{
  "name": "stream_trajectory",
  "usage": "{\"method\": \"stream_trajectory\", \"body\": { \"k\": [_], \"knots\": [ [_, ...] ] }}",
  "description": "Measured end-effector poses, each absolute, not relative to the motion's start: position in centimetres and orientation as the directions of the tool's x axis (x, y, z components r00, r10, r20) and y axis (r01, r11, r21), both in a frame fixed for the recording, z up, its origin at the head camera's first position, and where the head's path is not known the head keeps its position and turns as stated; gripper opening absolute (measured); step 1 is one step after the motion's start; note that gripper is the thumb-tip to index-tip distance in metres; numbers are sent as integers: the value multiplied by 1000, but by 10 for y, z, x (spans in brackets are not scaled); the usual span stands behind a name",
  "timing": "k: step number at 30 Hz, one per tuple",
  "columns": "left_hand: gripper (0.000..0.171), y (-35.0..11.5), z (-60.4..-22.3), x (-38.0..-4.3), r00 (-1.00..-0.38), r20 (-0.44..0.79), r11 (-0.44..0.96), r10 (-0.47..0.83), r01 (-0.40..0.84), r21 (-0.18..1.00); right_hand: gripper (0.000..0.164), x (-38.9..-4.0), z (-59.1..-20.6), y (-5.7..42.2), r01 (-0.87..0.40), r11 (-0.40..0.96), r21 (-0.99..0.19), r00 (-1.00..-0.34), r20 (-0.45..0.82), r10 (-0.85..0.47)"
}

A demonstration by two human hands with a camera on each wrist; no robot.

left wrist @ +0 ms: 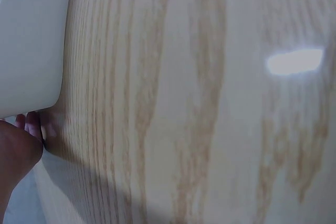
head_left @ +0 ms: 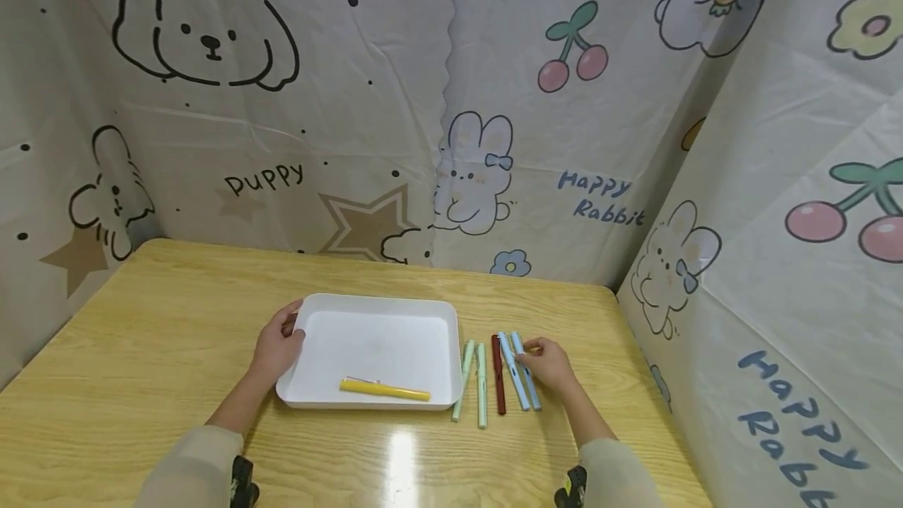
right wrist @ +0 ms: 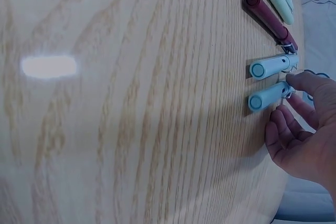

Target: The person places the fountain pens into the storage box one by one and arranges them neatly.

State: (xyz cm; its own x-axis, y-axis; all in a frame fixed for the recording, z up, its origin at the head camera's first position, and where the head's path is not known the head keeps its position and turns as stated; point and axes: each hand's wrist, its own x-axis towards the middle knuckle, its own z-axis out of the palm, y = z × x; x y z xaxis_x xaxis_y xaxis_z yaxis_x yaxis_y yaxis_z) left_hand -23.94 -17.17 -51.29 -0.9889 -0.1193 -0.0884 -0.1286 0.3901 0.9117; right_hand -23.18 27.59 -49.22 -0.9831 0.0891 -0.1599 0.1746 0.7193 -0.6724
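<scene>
The left hand [head_left: 277, 347] grips the near side wall of the white tray [head_left: 381, 335], thumb laid over the rim and fingers against the outer side; the tray stretches away to that hand's right, with a yellow pen [head_left: 384, 391] lying in it along the edge closer to the person. The right hand [head_left: 550, 365] pinches the outer blue pen [head_left: 532, 390] between thumb and forefinger, its remaining fingers loosely bent beside it; how firm that pinch is, I cannot tell; the pen lies on the wooden table [head_left: 176, 320] just left of the palm. Next to it, further left of the right hand, come the inner blue pen [head_left: 515, 375], a dark red pen [head_left: 498, 375] and two pale green pens [head_left: 482, 386], the last beside the tray; beyond both hands hangs a printed cloth [head_left: 395, 45].
</scene>
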Motion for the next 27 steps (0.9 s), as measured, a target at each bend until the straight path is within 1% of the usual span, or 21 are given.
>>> {"method": "stream_trajectory", "body": {
  "k": [6,9,16,27],
  "knots": [
    [56,-172,-512,-240,-989,-89,377,-117,-127,917,33,-232,-491,274,191,717,-671,-981,-149,122],
    [56,-172,-512,-240,-989,-88,376,-118,-126,918,32,-233,-491,274,185,735,-652,-983,-135,127],
    [55,-173,-515,-240,-991,-73,391,-114,-112,914,29,-231,-492,276,175,767,-617,-984,-142,110],
    [56,-174,-517,-241,-990,-81,383,-117,-121,916,27,-235,-491,285,150,845,-513,-988,-102,113]
  ]
}}
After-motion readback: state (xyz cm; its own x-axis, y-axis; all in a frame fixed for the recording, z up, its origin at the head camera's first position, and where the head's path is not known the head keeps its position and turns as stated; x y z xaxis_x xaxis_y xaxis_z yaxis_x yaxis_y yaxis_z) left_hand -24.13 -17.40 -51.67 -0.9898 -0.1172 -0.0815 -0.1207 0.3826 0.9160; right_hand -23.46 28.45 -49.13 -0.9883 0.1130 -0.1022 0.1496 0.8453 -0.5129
